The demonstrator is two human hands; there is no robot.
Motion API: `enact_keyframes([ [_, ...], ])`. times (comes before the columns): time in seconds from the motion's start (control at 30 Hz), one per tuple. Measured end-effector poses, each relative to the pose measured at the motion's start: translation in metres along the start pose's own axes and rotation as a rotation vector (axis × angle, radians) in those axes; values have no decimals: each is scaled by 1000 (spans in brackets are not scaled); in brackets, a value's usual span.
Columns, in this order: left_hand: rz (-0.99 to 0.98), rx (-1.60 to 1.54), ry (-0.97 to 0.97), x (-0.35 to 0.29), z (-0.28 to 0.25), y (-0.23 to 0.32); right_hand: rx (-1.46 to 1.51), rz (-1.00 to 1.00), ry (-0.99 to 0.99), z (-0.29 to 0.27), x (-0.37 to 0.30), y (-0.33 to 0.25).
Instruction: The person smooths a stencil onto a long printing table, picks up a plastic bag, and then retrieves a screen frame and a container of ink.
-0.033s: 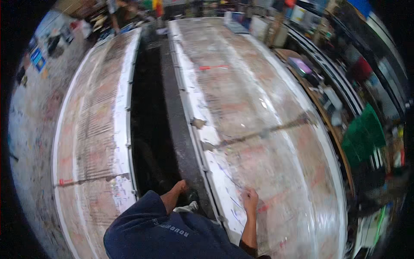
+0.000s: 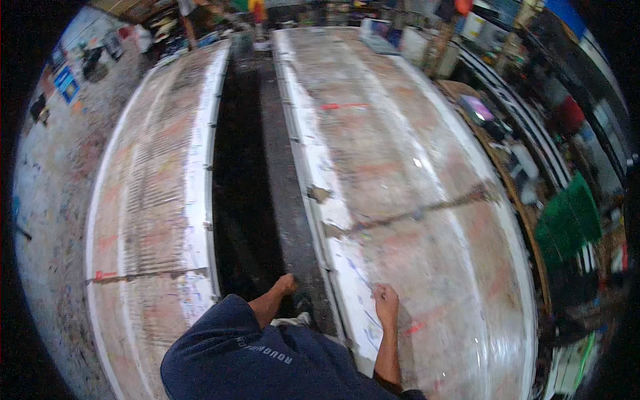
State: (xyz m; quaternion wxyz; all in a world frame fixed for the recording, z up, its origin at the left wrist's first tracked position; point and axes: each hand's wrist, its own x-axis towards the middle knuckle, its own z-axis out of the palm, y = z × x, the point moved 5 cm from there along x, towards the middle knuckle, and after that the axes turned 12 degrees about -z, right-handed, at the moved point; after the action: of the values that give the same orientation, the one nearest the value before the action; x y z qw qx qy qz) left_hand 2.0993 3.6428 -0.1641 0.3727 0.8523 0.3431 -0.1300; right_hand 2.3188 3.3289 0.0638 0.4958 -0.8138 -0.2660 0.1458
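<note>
Two long, stained tables run away from me with a dark aisle between them. Over that aisle my left hand (image 2: 287,285) hangs with its fingers curled into a loose fist, and no object shows in it. My right hand (image 2: 385,300) is above the near part of the right table (image 2: 407,267), close to its white inner border (image 2: 353,280). Its fingers are curled together; what they hold, if anything, is too small or blurred to make out. The left table (image 2: 157,180) lies beyond my left arm, untouched by either hand.
The aisle floor (image 2: 247,167) is dark. Small clamps or stops line the tables' inner edges. A dark seam (image 2: 420,212) crosses the right table. At right are a cluttered shelf (image 2: 487,120) and a green sheet (image 2: 570,217). A stained wall or floor (image 2: 53,180) lies at left.
The tables have shifted slightly to the right in view. My right hand remains over the right table's inner border and my left hand over the aisle, both still curled.
</note>
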Motion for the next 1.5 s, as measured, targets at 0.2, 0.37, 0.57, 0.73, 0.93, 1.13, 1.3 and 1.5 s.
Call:
enact_keyframes([
  [0.2, -379, -928, 69, 51, -153, -40, 73, -352, -370, 194, 203, -172],
  [0.37, -634, -1345, 186, 83, -260, -97, 150, -289, -686, 357, 309, -247],
  [0.57, -388, -1942, 237, 181, -422, -128, 437, -611, -965, 564, 388, -339],
  [0.73, 204, -2111, 242, 253, -641, -120, 502, -1320, -992, 688, 455, -488],
  [0.93, 622, -2035, 392, 320, -844, -119, 293, -1256, -823, 797, 634, -557],
  [1.13, 622, -2087, 811, 439, -1012, -214, -223, -761, -1056, 911, 929, -481],
  [1.3, 472, -1901, 1336, 542, -1182, -299, -60, -516, -317, 837, 1200, -439],
  [1.5, -26, -1707, 1246, 801, -1326, -346, 337, -155, 238, 840, 1444, -497],
])
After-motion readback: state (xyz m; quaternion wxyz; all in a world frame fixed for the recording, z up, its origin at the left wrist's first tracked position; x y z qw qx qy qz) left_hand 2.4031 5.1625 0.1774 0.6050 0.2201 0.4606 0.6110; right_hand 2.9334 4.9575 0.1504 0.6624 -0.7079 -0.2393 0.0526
